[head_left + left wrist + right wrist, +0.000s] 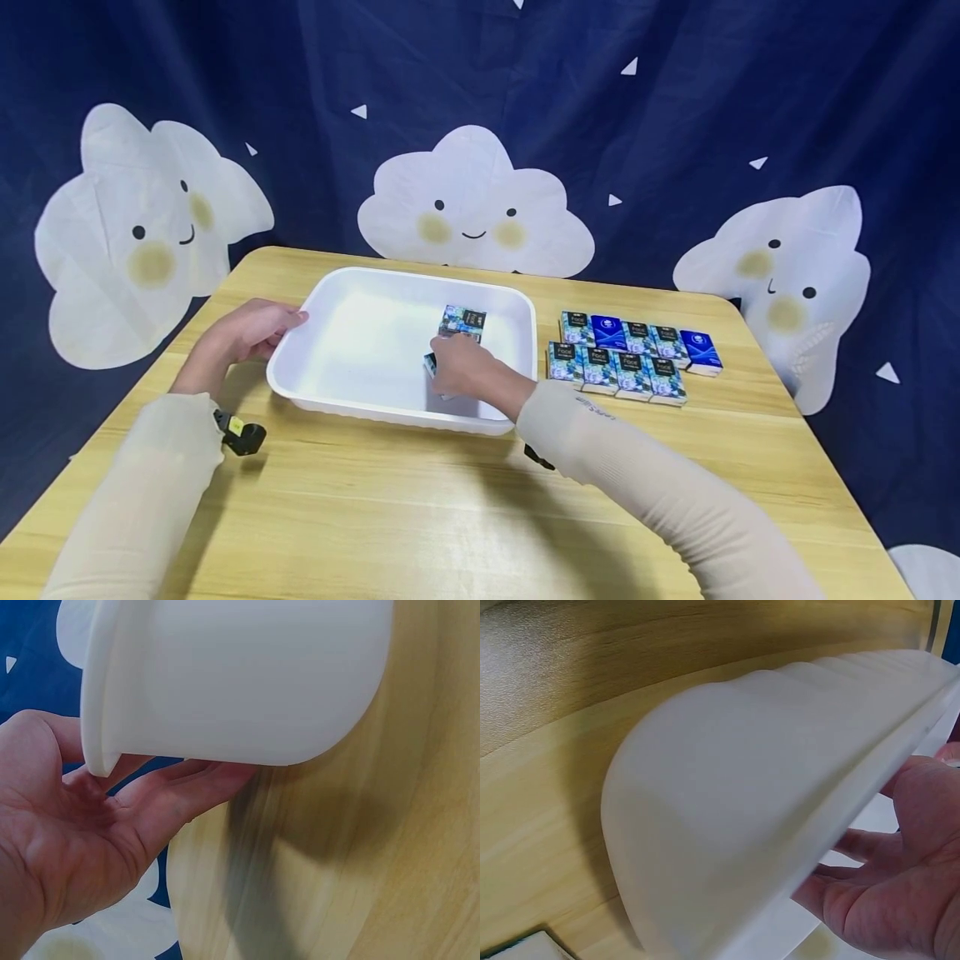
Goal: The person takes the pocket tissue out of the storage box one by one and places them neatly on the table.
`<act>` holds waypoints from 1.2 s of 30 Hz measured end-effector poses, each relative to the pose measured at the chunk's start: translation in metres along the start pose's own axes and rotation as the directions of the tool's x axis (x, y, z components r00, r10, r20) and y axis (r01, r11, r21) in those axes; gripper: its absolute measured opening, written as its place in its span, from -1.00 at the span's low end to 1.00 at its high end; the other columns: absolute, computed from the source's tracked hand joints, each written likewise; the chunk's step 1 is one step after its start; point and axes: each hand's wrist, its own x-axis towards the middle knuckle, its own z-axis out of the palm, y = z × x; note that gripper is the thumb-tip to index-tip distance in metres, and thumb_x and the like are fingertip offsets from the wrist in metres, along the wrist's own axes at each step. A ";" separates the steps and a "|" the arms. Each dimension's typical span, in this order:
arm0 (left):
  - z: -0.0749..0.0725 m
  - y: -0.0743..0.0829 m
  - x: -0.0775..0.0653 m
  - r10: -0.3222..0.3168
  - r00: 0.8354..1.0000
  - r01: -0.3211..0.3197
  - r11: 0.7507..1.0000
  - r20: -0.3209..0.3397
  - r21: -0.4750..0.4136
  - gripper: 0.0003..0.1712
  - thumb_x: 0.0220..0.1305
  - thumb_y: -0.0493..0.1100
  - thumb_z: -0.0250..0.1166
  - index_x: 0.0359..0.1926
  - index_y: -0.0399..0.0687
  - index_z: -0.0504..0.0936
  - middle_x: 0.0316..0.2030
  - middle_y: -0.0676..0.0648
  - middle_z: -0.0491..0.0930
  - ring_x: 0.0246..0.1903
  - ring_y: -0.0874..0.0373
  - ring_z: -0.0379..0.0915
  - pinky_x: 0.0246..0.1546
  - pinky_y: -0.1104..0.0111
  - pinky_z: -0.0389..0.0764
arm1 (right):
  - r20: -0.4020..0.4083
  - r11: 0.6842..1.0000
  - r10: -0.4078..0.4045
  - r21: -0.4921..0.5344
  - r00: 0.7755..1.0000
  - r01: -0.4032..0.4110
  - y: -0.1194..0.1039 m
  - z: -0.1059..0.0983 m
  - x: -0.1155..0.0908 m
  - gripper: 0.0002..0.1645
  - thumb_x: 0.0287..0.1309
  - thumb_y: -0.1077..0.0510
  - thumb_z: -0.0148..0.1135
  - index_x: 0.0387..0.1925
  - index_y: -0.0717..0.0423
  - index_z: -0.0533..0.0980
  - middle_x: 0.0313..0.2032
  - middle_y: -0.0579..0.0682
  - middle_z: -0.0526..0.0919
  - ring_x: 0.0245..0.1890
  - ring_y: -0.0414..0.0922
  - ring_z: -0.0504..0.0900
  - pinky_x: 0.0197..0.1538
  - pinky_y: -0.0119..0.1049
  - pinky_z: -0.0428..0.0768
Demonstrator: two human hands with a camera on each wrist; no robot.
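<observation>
A white plastic tray (352, 333) stands on the wooden table. My left hand (258, 327) grips its left end, thumb at the rim and fingers against the outer wall, as the left wrist view shows too. Inside the tray, toward its right side, lies a tissue pack (472, 317) with a blue floral print. Just nearer to me, my right hand (465, 367) holds another tissue pack (430, 364), mostly covered by the hand. In the right wrist view the tray's wall hides part of the right hand's fingers.
Right of the tray, several more tissue packs (632, 375) lie in two rows, most floral and some plain blue (702, 350). A dark blue curtain (480, 67) with cloud prints hangs behind the table (390, 508).
</observation>
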 end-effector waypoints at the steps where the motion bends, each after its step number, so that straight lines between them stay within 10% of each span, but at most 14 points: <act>1: 0.000 0.000 0.000 0.000 1.000 0.000 1.000 0.001 -0.002 -0.34 0.45 -0.01 -0.03 0.36 -0.39 0.15 -0.08 -0.24 0.56 -0.22 0.06 0.58 -0.20 0.19 0.61 | -0.004 1.000 -0.002 0.004 1.000 0.002 0.001 0.001 0.000 -0.43 0.01 0.17 0.26 0.12 0.11 0.40 -0.37 -0.02 0.53 -0.44 -0.14 0.50 -0.45 -0.32 0.48; 19: 0.001 0.000 -0.001 0.009 1.000 -0.009 1.000 -0.003 -0.010 -0.36 0.44 -0.02 -0.03 0.35 -0.39 0.16 -0.22 -0.14 0.60 -0.27 0.08 0.58 -0.24 0.20 0.62 | -0.032 0.998 -0.023 0.050 0.999 0.024 0.010 0.000 -0.006 -0.60 -0.04 0.17 0.24 -0.08 0.08 0.45 -0.39 -0.04 0.53 -0.43 -0.14 0.50 -0.44 -0.33 0.47; 36: 0.001 -0.002 0.001 0.000 1.000 -0.001 1.000 -0.005 -0.027 -0.32 0.44 -0.01 -0.04 0.38 -0.39 0.10 -0.10 -0.20 0.57 -0.23 0.08 0.58 -0.20 0.19 0.61 | -0.102 0.998 0.034 0.062 0.994 -0.028 0.030 -0.027 -0.017 -0.25 -0.01 0.07 0.29 0.27 0.07 0.33 -0.31 -0.04 0.55 -0.39 -0.14 0.53 -0.40 -0.32 0.50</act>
